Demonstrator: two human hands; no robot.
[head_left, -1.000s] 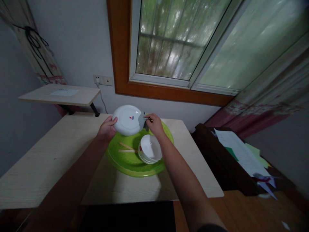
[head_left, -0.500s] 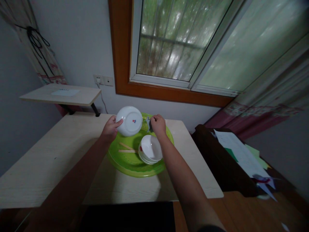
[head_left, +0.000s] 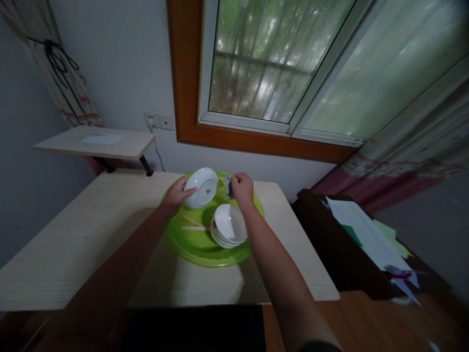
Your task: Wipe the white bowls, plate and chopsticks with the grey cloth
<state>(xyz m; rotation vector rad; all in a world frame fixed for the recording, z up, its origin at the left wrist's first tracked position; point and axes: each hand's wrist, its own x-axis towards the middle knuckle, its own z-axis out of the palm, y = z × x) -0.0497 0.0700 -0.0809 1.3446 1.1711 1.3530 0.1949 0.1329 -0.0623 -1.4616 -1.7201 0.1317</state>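
Over the back left of a round green tray (head_left: 212, 261), my left hand (head_left: 176, 194) grips a white dish (head_left: 202, 189) by its edge. The dish is tilted, its underside with a small coloured mark towards me. My right hand (head_left: 242, 187) is closed on a grey cloth (head_left: 229, 188), a little right of the dish and apart from it. Stacked white bowls (head_left: 229, 226) with a red pattern stand on the tray below my right wrist. Left of them lie wooden chopsticks (head_left: 194, 226), their right ends meeting the bowls.
The tray rests on a pale wooden table (head_left: 146, 274). A small raised shelf (head_left: 95, 142) with a paper on it stands at the back left. Behind are a wall socket (head_left: 158, 121) and a window. Right of the table, papers (head_left: 366, 234) lie on a dark piece of furniture.
My left hand has turned the dish so that it shows narrower and has moved slightly right. My right hand stays nearly in place with the cloth.
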